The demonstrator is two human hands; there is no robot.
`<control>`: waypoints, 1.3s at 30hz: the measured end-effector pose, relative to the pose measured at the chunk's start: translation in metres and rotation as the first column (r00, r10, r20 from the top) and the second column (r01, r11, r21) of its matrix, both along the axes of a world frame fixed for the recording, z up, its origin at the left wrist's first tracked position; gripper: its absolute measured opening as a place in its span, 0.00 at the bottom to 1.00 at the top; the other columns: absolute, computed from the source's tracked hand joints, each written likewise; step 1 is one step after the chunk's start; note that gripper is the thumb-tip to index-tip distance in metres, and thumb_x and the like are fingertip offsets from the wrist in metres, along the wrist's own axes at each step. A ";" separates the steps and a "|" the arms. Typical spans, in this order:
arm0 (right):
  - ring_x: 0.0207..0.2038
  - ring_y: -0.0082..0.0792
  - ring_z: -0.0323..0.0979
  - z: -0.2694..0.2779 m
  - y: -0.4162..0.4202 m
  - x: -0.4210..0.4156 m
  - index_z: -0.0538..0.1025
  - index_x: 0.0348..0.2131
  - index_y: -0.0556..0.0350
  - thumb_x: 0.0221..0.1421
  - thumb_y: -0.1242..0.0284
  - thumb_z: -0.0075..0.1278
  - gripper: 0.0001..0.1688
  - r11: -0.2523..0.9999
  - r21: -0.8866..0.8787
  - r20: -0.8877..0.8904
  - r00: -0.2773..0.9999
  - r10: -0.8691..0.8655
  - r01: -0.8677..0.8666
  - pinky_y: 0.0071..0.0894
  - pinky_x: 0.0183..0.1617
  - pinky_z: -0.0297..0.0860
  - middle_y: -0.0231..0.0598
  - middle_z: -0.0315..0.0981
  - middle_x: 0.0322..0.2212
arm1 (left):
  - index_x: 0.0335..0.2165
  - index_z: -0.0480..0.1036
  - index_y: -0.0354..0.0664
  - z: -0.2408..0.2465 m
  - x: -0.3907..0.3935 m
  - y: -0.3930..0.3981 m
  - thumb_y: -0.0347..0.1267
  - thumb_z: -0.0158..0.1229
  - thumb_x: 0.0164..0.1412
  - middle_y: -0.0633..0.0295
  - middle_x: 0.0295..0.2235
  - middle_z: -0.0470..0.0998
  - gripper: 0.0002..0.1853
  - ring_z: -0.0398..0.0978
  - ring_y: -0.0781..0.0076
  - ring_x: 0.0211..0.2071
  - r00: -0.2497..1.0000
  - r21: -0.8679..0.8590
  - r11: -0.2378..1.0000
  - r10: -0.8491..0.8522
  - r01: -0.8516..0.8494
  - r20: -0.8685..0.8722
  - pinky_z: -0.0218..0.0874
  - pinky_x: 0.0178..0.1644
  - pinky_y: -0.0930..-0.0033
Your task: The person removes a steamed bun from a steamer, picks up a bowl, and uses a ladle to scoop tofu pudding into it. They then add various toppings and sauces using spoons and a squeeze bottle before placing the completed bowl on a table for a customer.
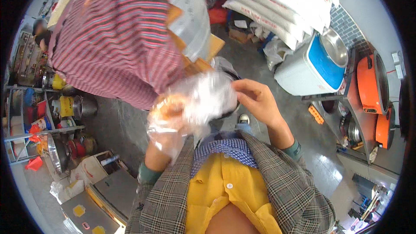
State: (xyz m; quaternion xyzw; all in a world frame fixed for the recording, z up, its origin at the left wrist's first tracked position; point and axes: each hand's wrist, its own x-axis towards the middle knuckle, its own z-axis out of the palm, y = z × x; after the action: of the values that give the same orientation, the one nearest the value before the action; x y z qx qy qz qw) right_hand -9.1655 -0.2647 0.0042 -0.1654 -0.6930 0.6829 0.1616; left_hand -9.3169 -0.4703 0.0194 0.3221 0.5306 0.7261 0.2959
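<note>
A thin clear plastic bag (211, 99) stretches between my two hands, blurred and full of glare. My left hand (169, 139) is at its left end, seen through the plastic, gripping it from below. A golden-orange shape (169, 105) shows through the film at that end; blur hides whether it is food or my fingers. With thumb and forefinger, my right hand (256, 99) pinches the bag's right edge. Just beyond my left hand hangs a striped red and purple cloth (123, 45), draped over something bulky.
Stacked white sacks (269, 6) rise at the far right, beside a white bin with a blue lid (320, 63) bearing a steel bowl (334, 47). Orange pans (372, 84) sit on a right-hand shelf. A metal rack (45, 130) stands left; a person (42, 35) is behind it.
</note>
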 end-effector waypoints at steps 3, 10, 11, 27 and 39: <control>0.39 0.23 0.69 -0.007 0.021 0.019 0.72 0.39 0.64 0.51 0.83 0.43 0.13 0.969 -0.206 -0.056 0.990 0.129 -0.138 0.21 0.44 0.65 0.37 0.73 0.35 | 0.42 0.66 0.35 -0.010 0.029 0.074 0.26 0.62 0.43 0.56 0.40 0.70 0.24 0.70 0.68 0.40 0.998 -0.018 1.000 0.001 0.000 0.068 0.62 0.45 0.69; 0.43 0.26 0.67 -0.038 0.131 0.112 0.70 0.42 0.61 0.49 0.78 0.49 0.18 0.961 -0.225 -0.236 0.949 -0.211 0.158 0.27 0.48 0.64 0.37 0.71 0.39 | 0.47 0.61 0.35 -0.041 0.122 0.234 0.24 0.60 0.45 0.56 0.43 0.68 0.28 0.68 0.65 0.42 0.969 -0.055 0.968 -0.246 0.244 -0.033 0.60 0.48 0.65; 0.42 0.26 0.67 -0.048 0.157 0.129 0.71 0.42 0.60 0.49 0.77 0.49 0.18 0.970 -0.059 -0.330 0.912 -0.242 0.236 0.27 0.46 0.65 0.37 0.70 0.39 | 0.47 0.61 0.35 -0.051 0.138 0.262 0.24 0.59 0.45 0.56 0.43 0.68 0.28 0.68 0.65 0.43 0.956 -0.072 0.954 -0.292 0.289 -0.025 0.60 0.48 0.65; 0.37 0.29 0.64 -0.037 0.277 0.323 0.68 0.42 0.57 0.38 0.78 0.56 0.27 0.242 0.124 -0.374 0.271 -0.887 0.962 0.25 0.38 0.63 0.35 0.62 0.36 | 0.49 0.58 0.36 -0.069 0.346 0.537 0.23 0.57 0.46 0.55 0.46 0.65 0.30 0.65 0.63 0.46 0.305 -0.160 0.318 -0.947 0.934 -0.102 0.58 0.50 0.63; 0.31 0.15 0.63 -0.045 0.322 0.230 0.69 0.31 0.57 0.46 0.78 0.51 0.09 0.257 -0.252 -0.407 0.139 -0.903 0.933 0.18 0.35 0.62 0.23 0.66 0.26 | 0.51 0.55 0.37 -0.069 0.239 0.588 0.23 0.55 0.47 0.54 0.49 0.62 0.31 0.63 0.62 0.48 0.264 -0.163 0.276 -0.960 0.947 -0.094 0.56 0.52 0.62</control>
State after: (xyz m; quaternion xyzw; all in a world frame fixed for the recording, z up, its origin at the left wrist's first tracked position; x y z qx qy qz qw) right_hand -8.9353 0.0569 -0.0403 -0.3743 -0.4030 0.4359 0.7124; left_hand -9.0781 0.1181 -0.0501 0.6266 0.2805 0.3512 0.6367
